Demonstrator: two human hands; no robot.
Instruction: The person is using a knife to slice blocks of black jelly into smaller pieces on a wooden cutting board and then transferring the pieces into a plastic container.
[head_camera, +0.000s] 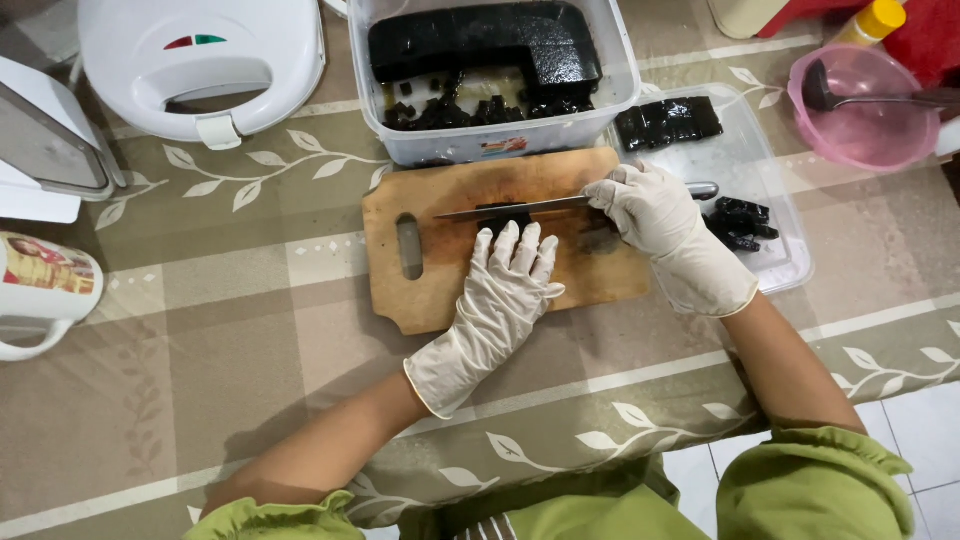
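left hand (500, 290): gloved in cream latex, laid flat and open on the wooden cutting board (430, 270), fingers stretched forward so the fingertips (520, 236) touch the black jelly piece (503, 216); it grips nothing.
right hand (660, 225): gloved alike, closed around the handle of the knife (520, 207), forefinger laid along the top.
knife: long thin blade lying level across the board, edge resting on the black jelly piece, tip pointing to the person's left.
black jelly piece: small dark block near the middle of the board, just beyond the left fingertips.
clear plastic tub (625, 85): behind the board, holding a large black jelly slab and small cut cubes.
clear tray (775, 240): right of the board, bearing cut black cubes in two clusters.
pink bowl (860, 130): far right, a spoon inside.
white appliance (200, 65): upper left.
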